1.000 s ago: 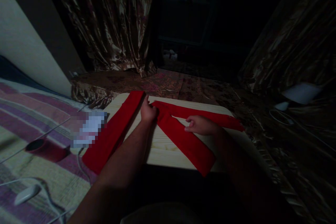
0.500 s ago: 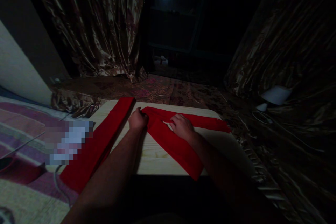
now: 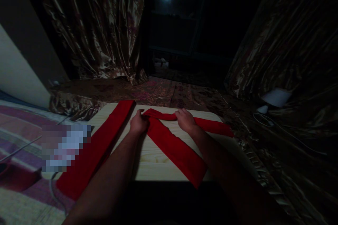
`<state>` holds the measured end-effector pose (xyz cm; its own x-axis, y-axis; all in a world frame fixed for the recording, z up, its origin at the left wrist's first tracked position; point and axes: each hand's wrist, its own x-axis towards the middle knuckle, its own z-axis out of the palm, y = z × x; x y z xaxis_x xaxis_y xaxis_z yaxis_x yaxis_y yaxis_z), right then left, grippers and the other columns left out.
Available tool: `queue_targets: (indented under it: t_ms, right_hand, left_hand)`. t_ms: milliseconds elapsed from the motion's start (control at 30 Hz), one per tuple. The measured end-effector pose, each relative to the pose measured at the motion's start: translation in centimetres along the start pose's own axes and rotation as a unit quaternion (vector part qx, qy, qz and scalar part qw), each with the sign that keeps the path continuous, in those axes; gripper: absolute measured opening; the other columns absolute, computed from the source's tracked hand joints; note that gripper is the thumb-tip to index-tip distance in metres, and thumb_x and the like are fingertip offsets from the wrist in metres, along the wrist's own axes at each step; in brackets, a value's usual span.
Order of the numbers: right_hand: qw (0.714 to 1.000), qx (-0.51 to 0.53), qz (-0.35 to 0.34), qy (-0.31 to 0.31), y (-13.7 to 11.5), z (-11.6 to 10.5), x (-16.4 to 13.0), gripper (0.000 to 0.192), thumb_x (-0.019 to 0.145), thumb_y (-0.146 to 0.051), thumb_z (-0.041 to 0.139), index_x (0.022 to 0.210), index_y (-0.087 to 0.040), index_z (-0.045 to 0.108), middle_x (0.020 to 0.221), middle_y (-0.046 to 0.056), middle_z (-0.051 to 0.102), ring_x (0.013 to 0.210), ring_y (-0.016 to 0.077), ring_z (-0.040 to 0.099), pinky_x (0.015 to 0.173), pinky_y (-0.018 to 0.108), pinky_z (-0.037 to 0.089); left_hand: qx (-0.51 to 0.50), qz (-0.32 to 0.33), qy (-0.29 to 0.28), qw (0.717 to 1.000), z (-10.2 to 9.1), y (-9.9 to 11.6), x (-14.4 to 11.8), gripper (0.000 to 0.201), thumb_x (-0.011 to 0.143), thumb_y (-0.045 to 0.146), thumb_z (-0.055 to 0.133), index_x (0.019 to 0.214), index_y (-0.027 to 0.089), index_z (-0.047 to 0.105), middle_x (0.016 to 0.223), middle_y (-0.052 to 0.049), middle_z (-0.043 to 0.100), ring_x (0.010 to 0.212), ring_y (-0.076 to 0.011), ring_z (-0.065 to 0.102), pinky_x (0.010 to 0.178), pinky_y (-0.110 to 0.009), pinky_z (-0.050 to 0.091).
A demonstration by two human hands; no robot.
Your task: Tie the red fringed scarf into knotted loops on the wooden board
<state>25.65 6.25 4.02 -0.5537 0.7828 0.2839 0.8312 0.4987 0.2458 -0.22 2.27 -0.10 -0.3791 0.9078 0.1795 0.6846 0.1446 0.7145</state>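
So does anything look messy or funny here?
A bit. The red cloth lies in crooked strips across the wooden board, and one strip hangs off its left edge. The left hand and right hand pinch a bunched part at the far side.

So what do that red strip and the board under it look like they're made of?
Red strip: apparently soft woven cloth, matte; it creases and bunches where the left hand and right hand pinch it. Board: pale unfinished-looking wood, likely pine, with faint grain lines, though the light is dim.
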Motion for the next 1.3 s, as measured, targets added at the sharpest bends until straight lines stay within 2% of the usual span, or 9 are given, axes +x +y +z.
queue_targets:
  t_ms: [100,200,367,467,633,733,867,1067,1300]
  right_hand:
    - [0.998,-0.016,0.057,0.028,1.5,-0.5,-0.5,0.030,0.097,-0.012,0.040,0.112,-0.016,0.065,0.116,0.015,0.062,0.110,0.0270,0.049,0.093,0.036,0.039]
    - [0.998,-0.026,0.052,0.002,2.3,-0.5,-1.1,0.032,0.097,-0.011,0.038,0.113,-0.016,0.065,0.116,0.015,0.063,0.110,0.0267,0.050,0.092,0.036,0.039]
    - [0.994,-0.017,0.076,-0.071,1.8,0.3,-1.8,0.033,0.095,-0.009,0.040,0.117,-0.015,0.064,0.118,0.016,0.064,0.112,0.0268,0.054,0.091,0.037,0.040]
    - [0.992,0.001,0.100,-0.077,1.2,0.5,-2.2,0.032,0.090,-0.008,0.045,0.116,-0.014,0.064,0.119,0.017,0.064,0.114,0.0269,0.054,0.094,0.037,0.039]
    - [0.993,0.078,0.091,0.002,-0.4,0.0,-3.2,0.031,0.087,-0.012,0.052,0.115,-0.017,0.066,0.119,0.014,0.066,0.112,0.0252,0.056,0.097,0.035,0.039]
    - [0.981,0.182,0.071,0.003,-1.9,0.0,-3.6,0.022,0.090,-0.018,0.053,0.104,-0.020,0.069,0.107,0.009,0.071,0.100,0.0208,0.062,0.088,0.030,0.044]
    - [0.941,0.331,0.074,-0.016,-4.2,0.1,-3.0,0.016,0.091,-0.022,0.057,0.090,-0.023,0.073,0.088,0.002,0.075,0.083,0.0166,0.066,0.076,0.024,0.047]
    - [0.881,0.470,0.058,0.016,-7.4,-0.2,-0.9,0.016,0.086,-0.014,0.061,0.096,-0.018,0.074,0.095,0.005,0.076,0.082,0.0146,0.069,0.074,0.023,0.052]
    - [0.916,0.395,0.048,-0.046,-9.0,0.8,0.1,0.016,0.083,-0.020,0.068,0.097,-0.022,0.075,0.092,0.003,0.078,0.083,0.0159,0.071,0.074,0.024,0.053]
  left_hand:
    - [-0.001,0.004,0.016,1.000,0.1,-0.3,0.2,0.046,0.076,0.016,0.062,0.122,0.019,0.063,0.108,-0.009,0.075,0.097,-0.0214,0.070,0.082,-0.027,0.048]
    - [0.038,0.016,0.026,0.999,0.3,-0.4,0.3,0.038,0.080,0.019,0.059,0.117,0.019,0.067,0.110,-0.011,0.074,0.101,-0.0235,0.069,0.085,-0.030,0.048]
    - [0.087,0.002,-0.013,0.996,0.0,0.1,-0.1,0.060,0.080,0.051,0.064,0.133,0.023,0.058,0.117,-0.012,0.073,0.116,-0.0328,0.064,0.101,-0.046,0.042]
    - [0.101,-0.001,-0.060,0.993,-0.3,0.5,-0.2,0.070,0.076,0.052,0.068,0.139,0.024,0.051,0.119,-0.011,0.073,0.118,-0.0335,0.063,0.105,-0.050,0.037]
    - [0.079,0.000,-0.073,0.994,-0.2,0.2,0.0,0.056,0.078,0.035,0.066,0.132,0.023,0.054,0.115,-0.008,0.075,0.112,-0.0278,0.067,0.093,-0.038,0.046]
    - [0.059,-0.008,-0.056,0.997,0.0,-0.1,0.2,0.053,0.076,0.031,0.067,0.127,0.021,0.057,0.113,-0.009,0.075,0.106,-0.0268,0.069,0.085,-0.034,0.048]
    - [0.032,-0.008,-0.040,0.999,0.0,-0.1,0.2,0.047,0.076,0.030,0.069,0.121,0.022,0.060,0.107,-0.008,0.076,0.099,-0.0248,0.070,0.080,-0.031,0.048]
    - [0.031,-0.012,-0.042,0.999,-0.1,0.0,0.0,0.051,0.077,0.030,0.068,0.126,0.023,0.054,0.105,-0.007,0.076,0.096,-0.0232,0.070,0.079,-0.031,0.048]
    - [0.047,0.001,-0.040,0.998,0.2,-0.4,0.2,0.052,0.078,0.028,0.065,0.128,0.023,0.053,0.099,-0.006,0.076,0.097,-0.0242,0.070,0.080,-0.033,0.046]
